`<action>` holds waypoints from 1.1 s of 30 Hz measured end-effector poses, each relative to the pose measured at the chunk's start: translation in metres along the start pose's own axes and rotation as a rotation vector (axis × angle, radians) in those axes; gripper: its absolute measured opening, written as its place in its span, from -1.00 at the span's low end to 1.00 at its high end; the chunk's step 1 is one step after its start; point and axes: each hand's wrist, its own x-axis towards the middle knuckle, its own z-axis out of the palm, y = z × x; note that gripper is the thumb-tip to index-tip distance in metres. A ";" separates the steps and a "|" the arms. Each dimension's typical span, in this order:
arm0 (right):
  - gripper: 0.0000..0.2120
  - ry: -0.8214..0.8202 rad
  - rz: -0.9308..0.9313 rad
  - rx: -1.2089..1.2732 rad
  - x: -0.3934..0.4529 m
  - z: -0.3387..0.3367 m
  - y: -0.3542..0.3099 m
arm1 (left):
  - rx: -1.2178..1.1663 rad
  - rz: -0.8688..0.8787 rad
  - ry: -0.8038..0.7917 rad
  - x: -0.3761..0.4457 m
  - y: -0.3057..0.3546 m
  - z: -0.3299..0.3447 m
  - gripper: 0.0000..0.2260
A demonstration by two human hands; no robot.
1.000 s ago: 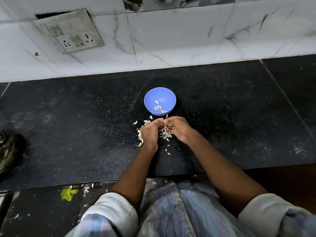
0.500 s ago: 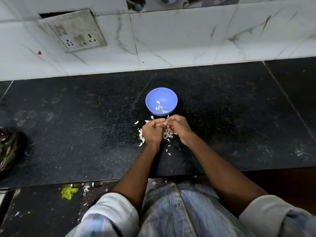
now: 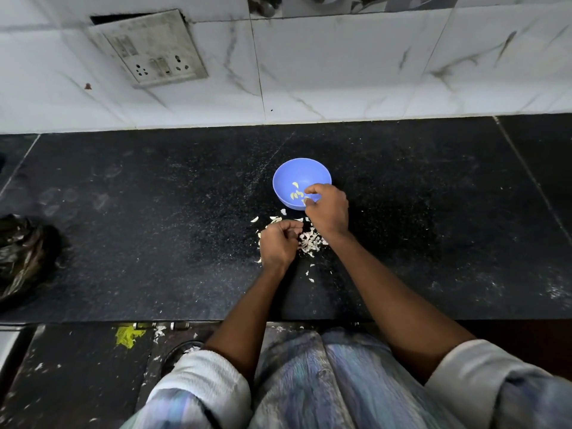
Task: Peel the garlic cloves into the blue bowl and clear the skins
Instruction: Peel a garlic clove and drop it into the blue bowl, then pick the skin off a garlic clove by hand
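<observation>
The blue bowl [image 3: 301, 182] stands on the black bench [image 3: 154, 227] near its middle, with a few peeled cloves [image 3: 296, 193] inside. The right hand [image 3: 328, 212] reaches over the bowl's near rim, fingers curled, pinching a small clove at the tips. The left hand [image 3: 278, 244] rests on the bench nearer the front edge, fingers curled in; whether it holds anything cannot be told. Skins [image 3: 311, 239] lie scattered between the hands.

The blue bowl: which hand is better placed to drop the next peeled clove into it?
Right. The right hand is over the blue bowl's near rim; the left hand stays back beside the skins.
</observation>
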 end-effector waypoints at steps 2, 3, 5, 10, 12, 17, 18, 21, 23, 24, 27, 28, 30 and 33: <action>-0.85 0.061 -0.073 -0.042 -0.007 0.003 -0.001 | -0.074 0.023 0.033 0.004 -0.009 -0.010 -0.65; -0.87 0.099 -0.106 -0.049 -0.010 0.005 -0.002 | -0.102 0.027 0.057 0.005 -0.012 -0.015 -0.66; -0.92 0.155 -0.164 -0.045 -0.016 0.008 -0.002 | -0.131 0.046 0.089 0.006 -0.014 -0.022 -0.62; -0.81 -0.258 -0.365 -0.144 -0.036 0.030 -0.001 | -0.184 0.059 0.165 0.011 -0.026 -0.044 -0.42; -0.75 -0.419 -0.325 -0.194 -0.045 0.038 0.002 | -0.161 0.010 0.242 0.010 -0.034 -0.049 -0.45; -0.76 -0.512 -0.257 -0.182 -0.058 0.054 0.000 | -0.065 -0.087 0.387 0.001 -0.051 -0.063 -0.70; -0.77 -0.515 -0.262 -0.181 -0.061 0.057 -0.002 | -0.056 -0.106 0.388 -0.002 -0.053 -0.064 -0.73; -0.86 -0.503 -0.268 -0.204 -0.068 0.064 -0.005 | -0.005 -0.097 0.342 -0.009 -0.059 -0.068 -0.82; -0.83 -0.487 -0.249 -0.220 -0.067 0.066 -0.004 | 0.035 -0.039 0.278 -0.013 -0.060 -0.069 -0.84; -0.81 -0.470 -0.244 -0.218 -0.065 0.066 -0.003 | 0.054 -0.009 0.243 -0.014 -0.061 -0.070 -0.83; -0.81 -0.404 -0.219 -0.179 -0.061 0.062 0.000 | 0.099 0.054 0.127 -0.016 -0.060 -0.069 -0.70; -0.81 -0.390 -0.205 -0.151 -0.059 0.061 0.001 | 0.106 0.054 0.096 -0.017 -0.060 -0.068 -0.64; -0.79 -0.378 -0.182 -0.124 -0.056 0.060 0.004 | 0.119 0.046 0.079 -0.016 -0.061 -0.066 -0.60; -0.65 -0.377 -0.173 -0.108 -0.055 0.059 0.006 | 0.159 0.066 0.126 -0.013 -0.060 -0.060 -0.66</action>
